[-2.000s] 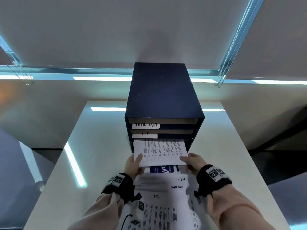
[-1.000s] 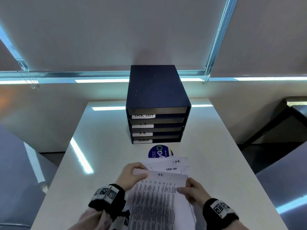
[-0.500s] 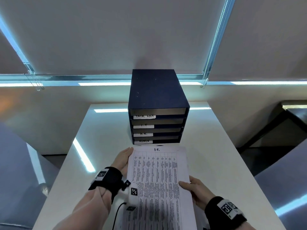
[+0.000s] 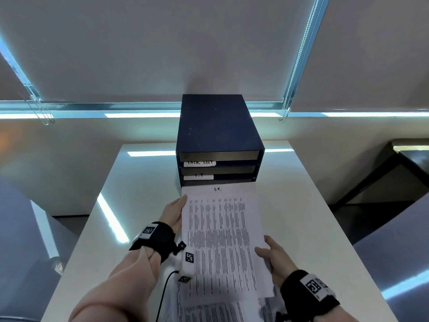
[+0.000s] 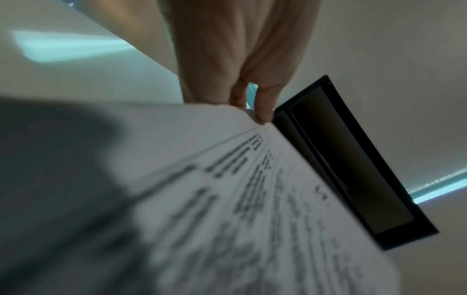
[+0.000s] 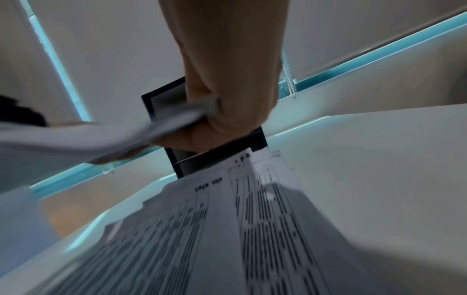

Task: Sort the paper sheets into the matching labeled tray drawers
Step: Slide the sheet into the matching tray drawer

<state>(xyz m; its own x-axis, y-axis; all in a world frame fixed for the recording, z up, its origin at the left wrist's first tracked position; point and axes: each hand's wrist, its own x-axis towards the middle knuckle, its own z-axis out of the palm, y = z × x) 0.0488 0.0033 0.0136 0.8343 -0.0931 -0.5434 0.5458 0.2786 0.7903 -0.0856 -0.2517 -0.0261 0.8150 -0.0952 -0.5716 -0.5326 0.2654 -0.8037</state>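
Sheet (image 4: 222,238) marked I.T | gripped by left hand (image 4: 173,213) and right hand (image 4: 272,255) at its sides | far edge at tray drawers (image 4: 219,159)

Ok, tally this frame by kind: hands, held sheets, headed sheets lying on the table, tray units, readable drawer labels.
Hands: 2, left hand, right hand
Held sheets: 1, I.T. sheet
Headed sheets on the table: 2, TASK LIST sheet, H.R sheet
Tray units: 1, tray unit
Readable drawer labels: 2, TASK LIST label, I.T label
Total: 8
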